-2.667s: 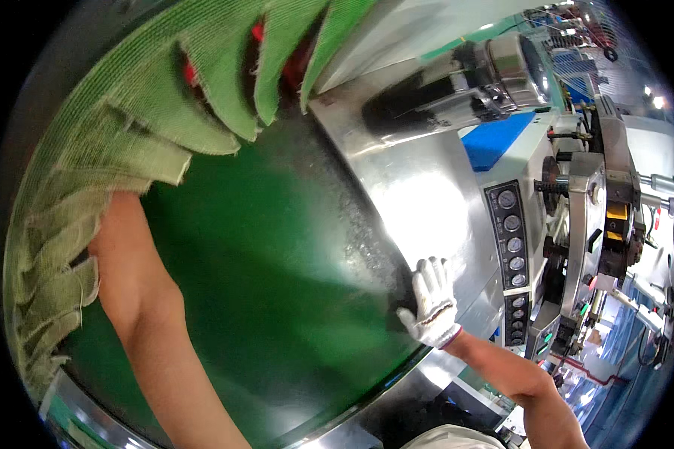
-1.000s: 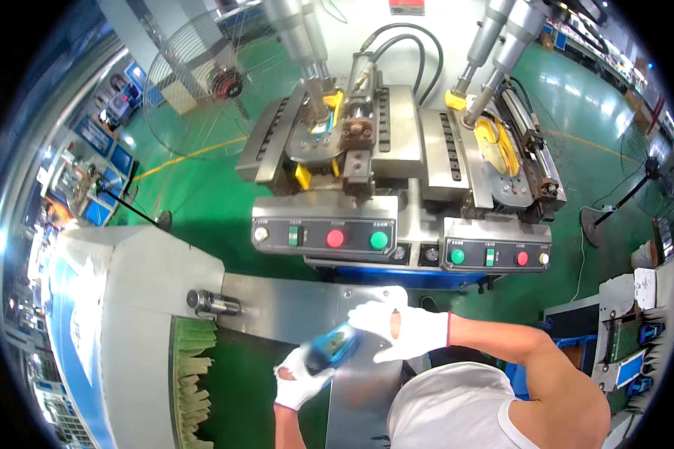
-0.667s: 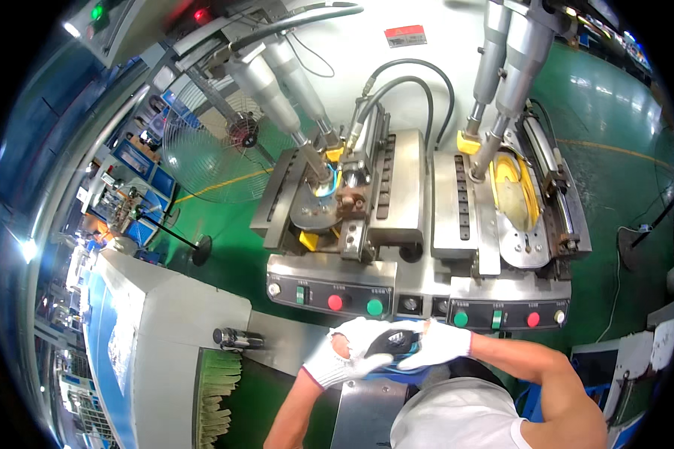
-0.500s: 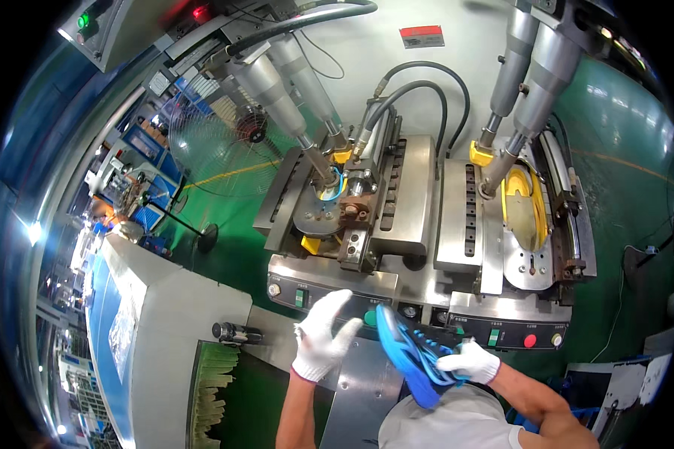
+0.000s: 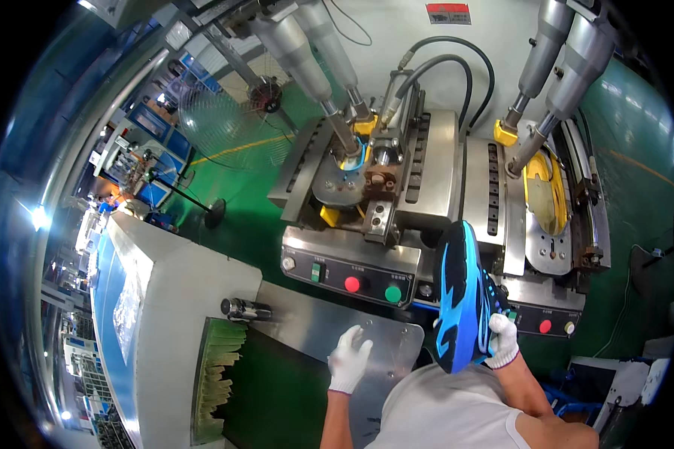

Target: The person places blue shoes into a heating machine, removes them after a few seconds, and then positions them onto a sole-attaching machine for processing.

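My right hand (image 5: 504,340), in a white knit glove, grips a blue and black sneaker (image 5: 459,295) by its upper side. The sneaker stands nearly upright, toe up, its black and blue sole turned toward me. It hides part of the right control panel (image 5: 528,315). My left hand (image 5: 350,360), also gloved in white, hovers empty over a steel plate (image 5: 397,346), thumb and fingers apart. Beyond it lies the left control panel (image 5: 341,273), which has a red button (image 5: 352,284) and a green button (image 5: 393,294).
Behind the panels stand a left press station (image 5: 382,172) and a right press station (image 5: 535,202) with a yellow sole-shaped pad (image 5: 544,196). Slanting metal cylinders (image 5: 305,52) reach down into them. A dark bottle-like cylinder (image 5: 246,309) lies on the plate's left end. A fan (image 5: 265,96) stands behind.
The sneaker has risen and turned in my right hand, so its sole now faces me. My left hand has drawn back from the left panel, uncovering its buttons. The whole view has shifted.
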Demonstrator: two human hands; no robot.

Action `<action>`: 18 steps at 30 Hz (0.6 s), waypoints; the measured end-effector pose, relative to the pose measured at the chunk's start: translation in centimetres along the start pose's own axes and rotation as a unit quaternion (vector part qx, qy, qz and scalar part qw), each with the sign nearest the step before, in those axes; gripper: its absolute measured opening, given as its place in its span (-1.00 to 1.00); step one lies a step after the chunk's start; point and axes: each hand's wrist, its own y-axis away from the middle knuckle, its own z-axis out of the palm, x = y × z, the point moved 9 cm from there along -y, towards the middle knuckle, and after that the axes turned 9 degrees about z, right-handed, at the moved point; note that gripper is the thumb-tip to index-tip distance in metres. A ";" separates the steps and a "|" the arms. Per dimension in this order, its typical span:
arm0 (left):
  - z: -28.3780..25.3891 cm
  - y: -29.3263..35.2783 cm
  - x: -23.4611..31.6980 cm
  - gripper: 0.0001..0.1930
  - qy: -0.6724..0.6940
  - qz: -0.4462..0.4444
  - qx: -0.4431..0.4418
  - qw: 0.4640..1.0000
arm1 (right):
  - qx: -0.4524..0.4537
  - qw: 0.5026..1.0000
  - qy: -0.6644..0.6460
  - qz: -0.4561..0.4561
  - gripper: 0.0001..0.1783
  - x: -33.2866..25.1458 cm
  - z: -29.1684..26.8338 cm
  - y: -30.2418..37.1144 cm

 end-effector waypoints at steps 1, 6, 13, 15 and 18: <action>0.4 0.7 -1.3 -0.43 0.028 -0.035 -0.002 0.999 | 0.040 0.999 -0.003 -0.005 -0.39 -0.1 -1.1 0.1; 1.2 3.3 -5.3 -0.49 0.023 -0.089 0.015 0.996 | 0.049 0.999 0.007 0.012 -0.38 0.3 -1.1 0.8; 2.7 2.7 -3.8 -0.50 0.028 -0.064 -0.003 0.998 | 0.056 0.998 -0.020 -0.003 -0.42 0.5 -1.7 1.6; 3.1 2.3 -2.9 -0.45 0.066 -0.088 -0.012 0.994 | 0.036 0.999 -0.028 -0.004 -0.43 0.1 -1.4 1.8; 2.5 1.4 -2.8 -0.48 0.047 -0.071 -0.006 0.996 | 0.020 0.999 -0.008 -0.034 -0.43 -0.8 0.3 2.2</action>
